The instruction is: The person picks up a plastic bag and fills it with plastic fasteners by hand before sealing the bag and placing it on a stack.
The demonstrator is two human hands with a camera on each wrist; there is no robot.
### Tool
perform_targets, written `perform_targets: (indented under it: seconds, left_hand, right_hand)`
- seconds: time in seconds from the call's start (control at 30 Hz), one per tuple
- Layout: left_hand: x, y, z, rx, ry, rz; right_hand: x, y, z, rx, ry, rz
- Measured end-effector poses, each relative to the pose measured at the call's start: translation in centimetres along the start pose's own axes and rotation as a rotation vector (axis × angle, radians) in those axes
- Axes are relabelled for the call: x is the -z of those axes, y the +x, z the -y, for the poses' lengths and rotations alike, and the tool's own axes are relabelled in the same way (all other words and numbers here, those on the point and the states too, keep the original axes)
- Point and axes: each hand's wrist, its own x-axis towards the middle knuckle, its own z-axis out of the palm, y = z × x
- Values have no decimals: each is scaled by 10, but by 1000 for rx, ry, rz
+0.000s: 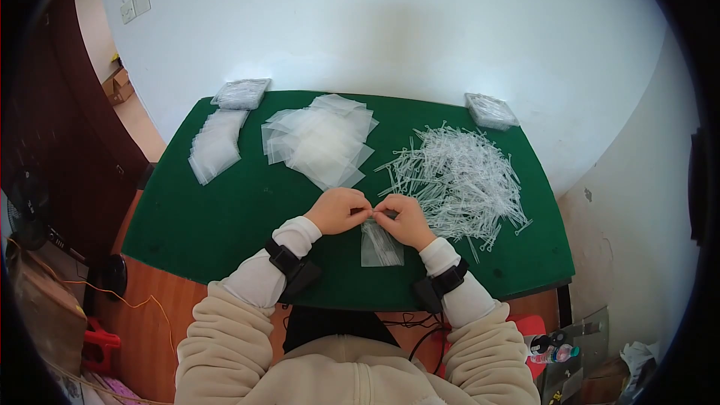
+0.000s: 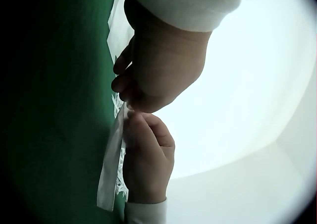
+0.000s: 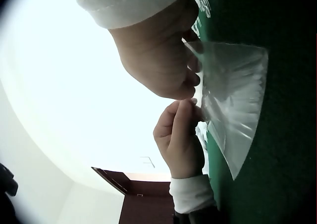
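A small clear plastic bag holding thin clear sticks hangs from both hands near the table's front. At its top edge my left hand pinches with thumb and forefinger. Right beside it, my right hand pinches the same edge, and the fingertips of both hands nearly meet. The right wrist view shows the bag spread below the fingers, with the sticks seen through the film. Seen from the left wrist, the bag is nearly edge-on.
Loose clear plastic sticks are heaped at right on the green table. Flat clear bags lie in a pile at centre back, more bags fanned at left. Wrapped packs sit in both back corners, against the wall.
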Motion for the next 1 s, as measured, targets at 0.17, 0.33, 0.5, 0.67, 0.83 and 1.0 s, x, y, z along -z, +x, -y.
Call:
perform_targets:
  seconds: [0.17,0.33,0.5,0.67,0.83,1.0]
  left_hand:
    - [8,-2,12,15,9,-45]
    - [16,-3,16,57,8,-14]
    - [4,-3,3,-24,47,22]
    - [3,0,-3,-49,18,18]
    - [14,-1,10,-20,-25,-41]
    - [17,-2,15,-12,7,-59]
  right_hand:
    - [4,1,-8,-85,44,-43]
    - [12,3,-6,-173,45,-37]
    - [4,0,-2,-112,64,19]
    - [2,0,0,-54,98,41]
    - [12,2,-2,-156,97,-11]
    - [14,3,-4,-152,66,-13]
